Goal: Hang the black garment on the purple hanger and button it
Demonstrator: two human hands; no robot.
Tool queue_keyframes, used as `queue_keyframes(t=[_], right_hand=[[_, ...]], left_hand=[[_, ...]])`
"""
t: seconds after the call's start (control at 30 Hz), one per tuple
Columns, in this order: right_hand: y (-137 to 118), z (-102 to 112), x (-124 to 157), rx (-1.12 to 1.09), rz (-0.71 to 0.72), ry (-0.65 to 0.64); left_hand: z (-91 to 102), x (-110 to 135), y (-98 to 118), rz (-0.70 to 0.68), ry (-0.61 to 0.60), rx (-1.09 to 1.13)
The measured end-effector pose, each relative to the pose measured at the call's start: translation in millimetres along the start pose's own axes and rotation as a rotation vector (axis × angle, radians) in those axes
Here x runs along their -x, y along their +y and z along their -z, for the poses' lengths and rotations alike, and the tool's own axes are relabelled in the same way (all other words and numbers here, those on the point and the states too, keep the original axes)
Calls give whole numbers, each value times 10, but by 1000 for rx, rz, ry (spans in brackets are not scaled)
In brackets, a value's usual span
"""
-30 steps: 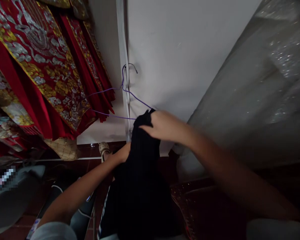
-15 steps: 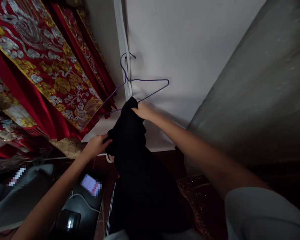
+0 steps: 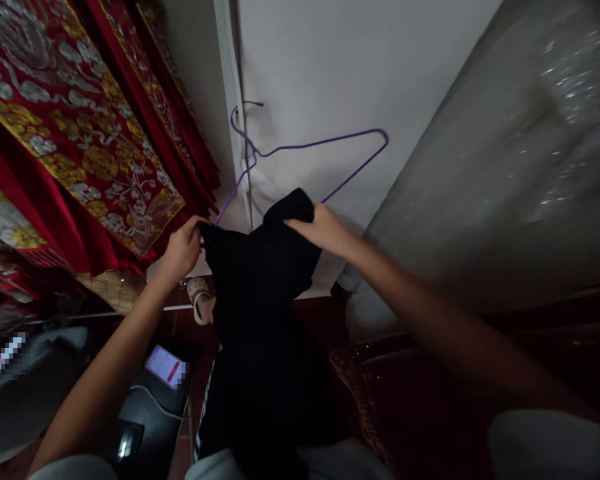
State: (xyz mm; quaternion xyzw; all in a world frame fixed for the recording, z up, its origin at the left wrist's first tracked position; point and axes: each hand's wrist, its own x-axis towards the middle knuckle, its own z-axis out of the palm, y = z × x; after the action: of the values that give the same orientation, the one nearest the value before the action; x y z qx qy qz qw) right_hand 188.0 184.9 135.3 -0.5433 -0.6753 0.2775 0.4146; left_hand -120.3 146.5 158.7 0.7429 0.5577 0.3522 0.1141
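Observation:
A black garment [image 3: 265, 313] hangs down in front of me, its top edge stretched between my two hands. My left hand [image 3: 183, 248] is closed on the garment's left corner. My right hand [image 3: 320, 230] grips the upper right part with closed fingers. Just behind the garment a purple wire hanger [image 3: 307, 145] hangs from a hook on the white wall [image 3: 340, 67]. The hanger's lower bar is hidden behind the black cloth.
Red robes with gold and silver embroidery [image 3: 80, 133] hang at the left. A sparkly grey cloth [image 3: 505, 167] fills the right. Below lie a lit phone [image 3: 166, 367] on a dark surface, a sandal [image 3: 199, 293] on the floor and a red basket [image 3: 380, 380].
My left hand has risen and pulled the garment's left corner outward, spreading its top edge. The right hand shifted right along the cloth, and the hanger now shows wider on the wall.

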Motion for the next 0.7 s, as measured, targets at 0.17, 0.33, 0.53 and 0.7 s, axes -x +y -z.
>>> queue_keyframes(t=[0.17, 0.33, 0.53, 0.7], right_hand=[[-67, -336, 98, -138, 46, -39], [9, -96, 113, -151, 316, 185], [152, 582, -278, 23, 307, 406], [59, 716, -449, 110, 246, 256]], left_hand=[[-21, -427, 406, -245, 136, 23], [253, -605, 361, -201, 19, -287], [512, -749, 221, -234, -129, -393], [572, -699, 297, -228, -98, -389]])
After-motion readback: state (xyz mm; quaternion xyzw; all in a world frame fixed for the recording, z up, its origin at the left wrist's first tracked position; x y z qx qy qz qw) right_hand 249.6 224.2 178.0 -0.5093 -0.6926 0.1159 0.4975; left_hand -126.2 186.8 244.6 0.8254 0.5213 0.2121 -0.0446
